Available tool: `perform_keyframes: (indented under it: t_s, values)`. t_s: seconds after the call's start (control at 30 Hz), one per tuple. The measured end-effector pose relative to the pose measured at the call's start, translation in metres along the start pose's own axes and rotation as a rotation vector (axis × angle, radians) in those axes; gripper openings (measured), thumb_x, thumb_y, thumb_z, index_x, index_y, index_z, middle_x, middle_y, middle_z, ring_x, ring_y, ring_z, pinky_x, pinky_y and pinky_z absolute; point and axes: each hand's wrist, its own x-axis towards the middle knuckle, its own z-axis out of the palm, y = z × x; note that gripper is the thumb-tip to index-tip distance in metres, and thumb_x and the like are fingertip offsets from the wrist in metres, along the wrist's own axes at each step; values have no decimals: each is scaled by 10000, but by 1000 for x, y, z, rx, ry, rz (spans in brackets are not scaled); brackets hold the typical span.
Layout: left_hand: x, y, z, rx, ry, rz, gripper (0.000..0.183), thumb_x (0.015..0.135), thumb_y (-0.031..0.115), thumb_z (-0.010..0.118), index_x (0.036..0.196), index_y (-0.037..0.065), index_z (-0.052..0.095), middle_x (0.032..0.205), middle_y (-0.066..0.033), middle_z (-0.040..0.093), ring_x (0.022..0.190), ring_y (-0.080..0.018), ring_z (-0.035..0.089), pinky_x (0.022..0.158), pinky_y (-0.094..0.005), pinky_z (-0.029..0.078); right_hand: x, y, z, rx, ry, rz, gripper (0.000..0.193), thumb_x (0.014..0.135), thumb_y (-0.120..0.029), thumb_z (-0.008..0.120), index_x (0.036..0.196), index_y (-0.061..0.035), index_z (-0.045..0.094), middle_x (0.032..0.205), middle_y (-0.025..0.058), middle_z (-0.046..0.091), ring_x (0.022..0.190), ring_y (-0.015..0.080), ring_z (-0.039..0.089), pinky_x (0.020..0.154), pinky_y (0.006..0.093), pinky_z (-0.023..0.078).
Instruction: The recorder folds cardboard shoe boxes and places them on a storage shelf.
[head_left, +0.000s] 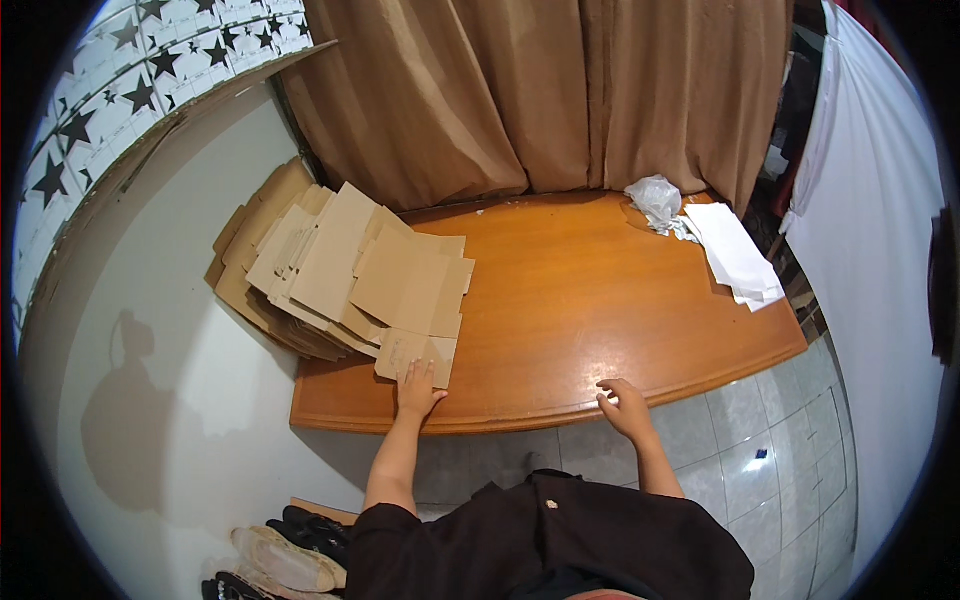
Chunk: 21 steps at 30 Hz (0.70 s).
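My left hand (417, 390) lies on the near end of an unfolded cardboard box (408, 283), fingers stretched over its surface and the thumb apart beside the edge. This box is topmost on a leaning stack of flattened cardboard boxes (322, 253) at the table's left side. Over the front edge of the brown wooden table (540, 320) hovers my right hand (625, 407), open, with its fingers slightly curled and nothing in them.
A crumpled clear plastic bag (655, 200) and white paper sheets (735, 255) lie at the table's far right. Brown curtains (550, 90) hang behind it, and a white cloth (870, 250) hangs at right. Shoes (285, 560) sit at lower left by the wall.
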Motion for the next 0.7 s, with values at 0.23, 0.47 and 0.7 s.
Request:
perform_keyframes:
  t_s: [0.23,0.47,0.7]
  values:
    - [15,-15,17,166,-64,244,591,856,495,499,1327,142,442,1378,-138,414,1326,-257,318,1067,-554,184,82,17,26,92,-102,-54,209,788,-144,610,960,-29,643,900,157,644,779,270,639,662,346,511]
    - [24,-5,31,87,-18,286,553,889,472,461,1265,66,478,1311,-126,474,1277,-215,384,1053,-567,204,126,25,60,112,-274,-139,211,805,-161,598,972,-37,634,900,131,640,771,264,627,692,349,502]
    - [57,64,24,-329,-29,-185,642,921,465,403,1406,67,269,1408,-173,293,1313,-299,291,1035,-622,163,152,41,66,122,-290,-104,216,808,-157,592,980,-35,637,899,143,639,781,274,630,699,356,514]
